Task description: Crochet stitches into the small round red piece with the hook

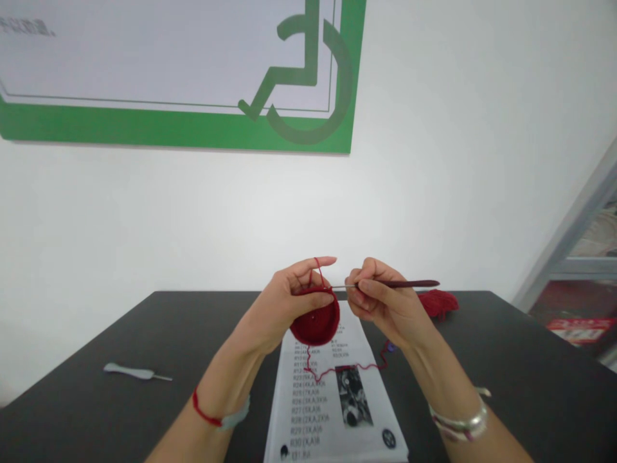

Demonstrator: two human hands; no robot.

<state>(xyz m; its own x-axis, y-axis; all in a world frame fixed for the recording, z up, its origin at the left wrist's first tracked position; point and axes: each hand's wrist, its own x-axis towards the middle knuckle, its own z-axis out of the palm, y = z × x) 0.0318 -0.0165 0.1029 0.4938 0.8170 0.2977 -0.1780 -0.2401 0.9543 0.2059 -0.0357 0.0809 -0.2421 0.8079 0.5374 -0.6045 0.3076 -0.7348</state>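
My left hand (308, 289) pinches a round, cup-like piece of red crochet (315, 325) between thumb and fingers. Red yarn (319, 270) loops over its raised index finger. In my right hand (380, 292) is a crochet hook (414, 283) with a dark reddish handle and thin metal shaft, gripped between thumb and fingers. The hook's tip meets the top edge of the crochet piece. A red yarn tail (344, 368) hangs from the piece and lies across a printed pattern sheet (313, 399) below.
A second hook with a pale grey handle (129, 371) lies at the left of the dark table (212, 315). Behind my right hand rests a bundle of red yarn (439, 302). A small purple item (391, 346) sits by the yarn tail. A green-bordered sign (193, 132) hangs on the wall.
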